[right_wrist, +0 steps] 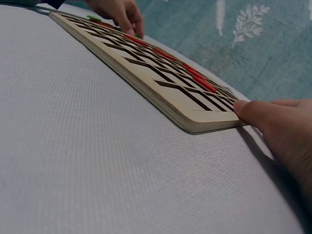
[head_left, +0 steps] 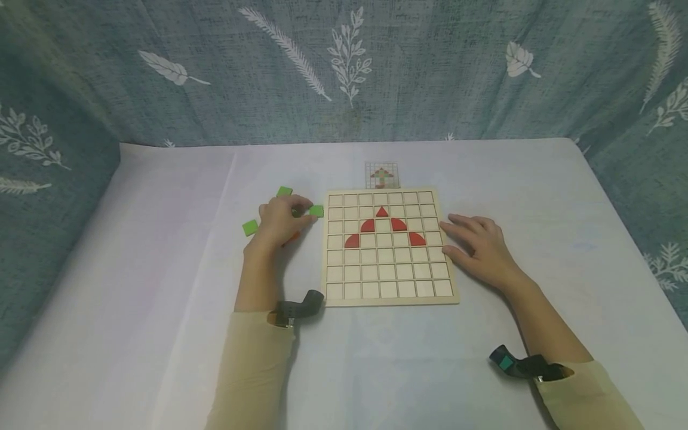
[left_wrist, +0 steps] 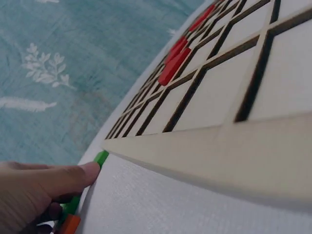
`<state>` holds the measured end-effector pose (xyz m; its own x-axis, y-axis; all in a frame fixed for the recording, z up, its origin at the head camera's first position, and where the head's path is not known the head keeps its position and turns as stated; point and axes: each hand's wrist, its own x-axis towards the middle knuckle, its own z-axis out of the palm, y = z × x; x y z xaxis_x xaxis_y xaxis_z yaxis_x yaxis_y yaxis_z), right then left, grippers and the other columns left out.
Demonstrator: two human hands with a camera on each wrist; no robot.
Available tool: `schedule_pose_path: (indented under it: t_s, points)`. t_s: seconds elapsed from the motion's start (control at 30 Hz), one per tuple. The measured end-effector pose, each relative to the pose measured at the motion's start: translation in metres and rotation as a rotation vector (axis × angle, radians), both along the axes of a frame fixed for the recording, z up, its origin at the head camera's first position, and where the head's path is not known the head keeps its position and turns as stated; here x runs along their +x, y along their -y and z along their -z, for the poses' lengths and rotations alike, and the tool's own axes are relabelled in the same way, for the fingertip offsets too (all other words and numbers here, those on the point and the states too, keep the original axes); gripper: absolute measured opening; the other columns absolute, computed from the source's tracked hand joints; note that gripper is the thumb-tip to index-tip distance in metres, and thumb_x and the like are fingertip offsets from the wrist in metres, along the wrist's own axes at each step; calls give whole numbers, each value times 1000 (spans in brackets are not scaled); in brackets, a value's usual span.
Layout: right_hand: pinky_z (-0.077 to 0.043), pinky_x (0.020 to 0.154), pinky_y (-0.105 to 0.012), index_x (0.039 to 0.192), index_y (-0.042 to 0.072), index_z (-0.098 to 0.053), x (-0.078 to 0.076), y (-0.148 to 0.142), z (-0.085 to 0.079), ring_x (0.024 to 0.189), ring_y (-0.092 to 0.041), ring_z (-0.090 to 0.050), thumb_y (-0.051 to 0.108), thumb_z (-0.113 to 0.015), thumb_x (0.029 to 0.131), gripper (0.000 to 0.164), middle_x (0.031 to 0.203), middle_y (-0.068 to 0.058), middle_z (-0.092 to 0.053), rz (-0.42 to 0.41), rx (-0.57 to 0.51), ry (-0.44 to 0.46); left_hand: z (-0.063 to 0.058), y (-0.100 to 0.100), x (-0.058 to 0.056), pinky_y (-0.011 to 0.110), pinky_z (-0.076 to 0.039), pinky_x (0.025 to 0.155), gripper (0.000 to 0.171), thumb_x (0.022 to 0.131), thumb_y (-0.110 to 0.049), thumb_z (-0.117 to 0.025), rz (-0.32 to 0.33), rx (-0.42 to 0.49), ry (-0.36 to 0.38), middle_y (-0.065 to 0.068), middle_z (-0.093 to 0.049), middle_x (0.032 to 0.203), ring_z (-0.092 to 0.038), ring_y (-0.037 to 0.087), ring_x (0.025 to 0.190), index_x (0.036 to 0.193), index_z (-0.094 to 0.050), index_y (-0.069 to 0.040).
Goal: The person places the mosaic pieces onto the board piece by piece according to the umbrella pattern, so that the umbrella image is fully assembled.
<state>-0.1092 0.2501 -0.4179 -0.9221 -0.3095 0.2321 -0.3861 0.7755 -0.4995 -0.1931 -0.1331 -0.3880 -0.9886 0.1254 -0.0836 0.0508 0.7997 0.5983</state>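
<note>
Left of the wooden grid board (head_left: 391, 302), my left hand (head_left: 278, 222) pinches a green square tile (head_left: 316, 211) between thumb and fingers. In the left wrist view, the thumb presses on this green tile (left_wrist: 101, 157) beside the board's corner. My right hand (head_left: 481, 251) touches the board's right edge, its fingers loosely spread; the right wrist view shows the thumb (right_wrist: 248, 111) against the rim. On the board sit a red triangle (head_left: 382, 212) and several red quarter-circle pieces (head_left: 416, 239). An orange piece (head_left: 292, 238) lies partly hidden under the left hand.
Loose green tiles lie around the left hand, one behind it (head_left: 285, 191) and one to its left (head_left: 249, 227). A small pattern card (head_left: 382, 173) with an arrow-like picture lies behind the board. White cloth covers the table, and a teal leaf-print curtain (head_left: 430, 77) hangs behind.
</note>
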Motion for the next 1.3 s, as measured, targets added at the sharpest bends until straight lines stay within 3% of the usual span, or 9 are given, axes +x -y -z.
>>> schedule_pose_path:
  t_s: [0.2,0.53,0.73,0.83,0.97,1.3]
  points:
    - [-20,99,-61,129,10,-56,1,1,-2,124,-42,-33,30,-62,89,46,138,-18,-47,1,-2,4,1,-1,1,44,-27,90,35,84,-27,-70,-16,-28,-53,9,-65,95,-52,27,92,111,-67,-4]
    - [-20,100,-60,129,10,-57,1,2,-4,124,-41,-34,27,-63,87,45,137,-17,-47,0,-9,-1,-8,2,2,41,-35,88,37,82,-32,-72,-39,44,31,6,-67,99,-49,25,93,109,-68,-8]
    - [-19,101,-60,129,11,-57,1,2,-5,125,-42,-33,26,-64,87,45,137,-17,-48,1,-14,7,-8,-1,3,30,-44,64,39,80,-36,-73,26,223,115,4,-62,97,-50,16,66,110,-67,-11]
    - [-20,100,-61,128,10,-57,1,2,-4,124,-43,-33,26,-64,87,45,137,-17,-48,-1,-12,3,-8,-6,4,28,-43,65,40,80,-36,-74,55,263,133,6,-62,98,-51,15,72,109,-66,-9]
    - [-21,99,-61,128,10,-57,1,2,-3,123,-43,-34,29,-63,88,45,136,-18,-48,-4,-13,-4,-8,-14,5,28,-43,75,38,81,-34,-73,90,263,140,5,-63,99,-53,17,88,108,-66,-8]
    - [-21,99,-61,128,10,-57,0,1,-2,123,-42,-35,28,-63,88,45,136,-18,-48,-3,-9,-7,-9,-42,2,29,-43,71,33,81,-31,-73,227,242,132,4,-61,91,-54,17,82,107,-68,-10]
